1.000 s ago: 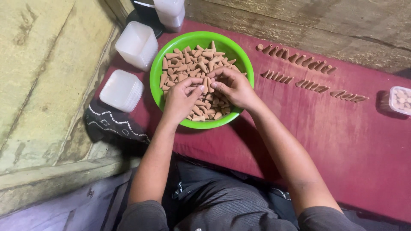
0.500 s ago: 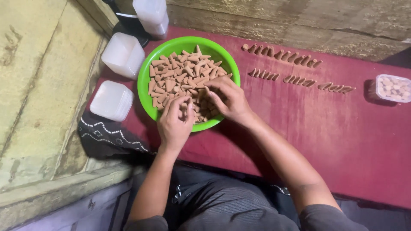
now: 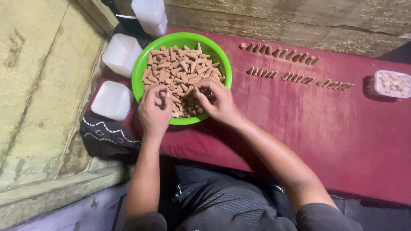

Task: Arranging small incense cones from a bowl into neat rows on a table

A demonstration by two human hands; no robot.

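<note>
A bright green bowl (image 3: pixel 222 64) full of small brown cones (image 3: pixel 180 64) sits on a dark red cloth (image 3: pixel 299 124). Both of my hands are at the bowl's near rim. My left hand (image 3: pixel 155 112) is curled, its fingers closed on a few cones. Just to its right, my right hand (image 3: pixel 217 102) digs into the pile with thumb and fingertips pinched on cones. The cones under both hands are hidden.
Two rows of cones (image 3: pixel 295 66) lie in lines on the cloth right of the bowl. A clear box of cones (image 3: pixel 393 83) stands at the far right. White plastic containers (image 3: pixel 112 100) sit left of the bowl, beside a rough wall (image 3: pixel 38 85).
Both hands have drawn back from the middle of the pile to the bowl's near rim, and the left hand's fingers have curled closed.
</note>
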